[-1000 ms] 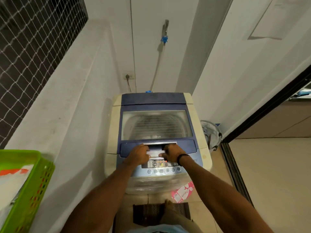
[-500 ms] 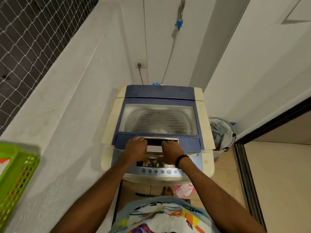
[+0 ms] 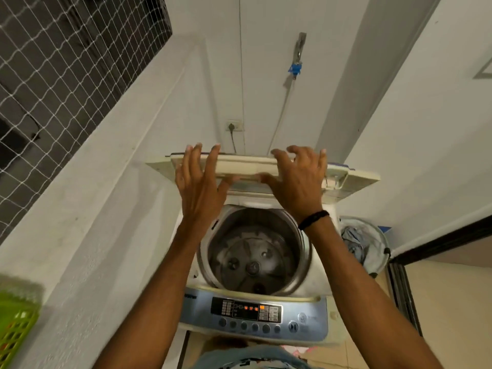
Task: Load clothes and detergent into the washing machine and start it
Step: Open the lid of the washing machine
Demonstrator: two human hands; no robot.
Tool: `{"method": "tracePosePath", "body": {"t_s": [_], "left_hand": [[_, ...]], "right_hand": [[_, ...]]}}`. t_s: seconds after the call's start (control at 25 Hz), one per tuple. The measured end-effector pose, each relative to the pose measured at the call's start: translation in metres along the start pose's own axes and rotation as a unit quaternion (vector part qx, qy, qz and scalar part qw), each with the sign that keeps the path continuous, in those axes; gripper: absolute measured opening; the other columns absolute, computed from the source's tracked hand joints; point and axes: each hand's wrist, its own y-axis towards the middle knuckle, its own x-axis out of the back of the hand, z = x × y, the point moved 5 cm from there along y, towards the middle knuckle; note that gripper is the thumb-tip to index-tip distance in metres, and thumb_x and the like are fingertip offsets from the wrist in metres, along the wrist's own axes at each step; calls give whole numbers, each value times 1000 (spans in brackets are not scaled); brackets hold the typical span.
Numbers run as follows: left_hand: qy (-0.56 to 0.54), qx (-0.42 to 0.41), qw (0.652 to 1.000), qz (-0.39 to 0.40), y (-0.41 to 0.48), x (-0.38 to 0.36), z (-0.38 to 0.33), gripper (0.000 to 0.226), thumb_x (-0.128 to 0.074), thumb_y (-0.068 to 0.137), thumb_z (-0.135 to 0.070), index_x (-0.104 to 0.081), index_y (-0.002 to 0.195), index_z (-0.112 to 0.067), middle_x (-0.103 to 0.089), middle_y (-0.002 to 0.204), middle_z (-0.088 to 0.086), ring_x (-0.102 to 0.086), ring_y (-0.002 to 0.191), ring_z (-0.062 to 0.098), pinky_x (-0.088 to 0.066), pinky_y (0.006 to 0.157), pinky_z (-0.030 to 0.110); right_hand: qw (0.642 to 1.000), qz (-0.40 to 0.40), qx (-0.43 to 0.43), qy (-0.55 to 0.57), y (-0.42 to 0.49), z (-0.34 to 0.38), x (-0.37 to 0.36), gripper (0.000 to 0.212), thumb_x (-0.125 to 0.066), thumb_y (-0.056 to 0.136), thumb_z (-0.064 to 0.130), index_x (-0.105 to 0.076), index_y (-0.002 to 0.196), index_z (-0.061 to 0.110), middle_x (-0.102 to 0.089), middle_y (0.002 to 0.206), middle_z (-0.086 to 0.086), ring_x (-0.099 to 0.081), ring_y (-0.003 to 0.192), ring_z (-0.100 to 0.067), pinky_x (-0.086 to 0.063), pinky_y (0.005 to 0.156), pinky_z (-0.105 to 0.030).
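A top-loading washing machine [image 3: 314, 286] stands against the back wall, its lid [image 3: 245, 166] folded up and back. The steel drum [image 3: 253, 257] lies open below and holds no clothes. My left hand [image 3: 199, 182] presses flat on the lid's left part, fingers spread over its top edge. My right hand [image 3: 295, 179], with a black wristband, grips the lid's right part, thumb under it. The blue control panel [image 3: 253, 312] at the front shows lit orange digits.
A mesh laundry basket with clothes [image 3: 362, 243] stands on the floor right of the machine. A green plastic basket [image 3: 16, 331] sits at the lower left on a ledge. A water tap with hose [image 3: 295, 67] and a wall socket [image 3: 234, 126] are behind.
Both hands have lifted the lid from closed to folded up at the back. The drum is now exposed. The camera has moved closer to the machine.
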Motion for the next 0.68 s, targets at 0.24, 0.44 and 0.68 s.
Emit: {"method": "tracePosePath", "body": {"t_s": [0.24, 0.44, 0.68], "left_hand": [[-3, -12, 999, 47, 95, -43, 4, 78, -39, 88, -74, -23, 153, -35, -22, 162, 7, -13, 152, 29, -25, 115, 60], [-11, -18, 996, 84, 137, -67, 4, 82, -53, 85, -68, -26, 153, -32, -27, 158, 9, -15, 150, 33, -27, 113, 63], [-14, -23, 998, 59, 127, -70, 5, 82, -44, 90, -68, -15, 157, -32, -12, 165, 10, -8, 152, 33, -19, 117, 63]], "right_hand": [[998, -5, -38, -59, 71, -18, -36, 80, -33, 87, 78, -32, 150, 29, -36, 152, -19, -22, 145, -42, -7, 118, -63], [995, 26, -75, -65, 107, -29, -62, 80, -32, 88, 76, -22, 153, 30, -24, 158, -18, -10, 149, -41, -7, 113, -71], [989, -27, -136, -51, 85, -18, -75, 75, -33, 97, 63, -8, 157, 24, -1, 163, -20, 2, 151, -39, -12, 114, -70]]}}
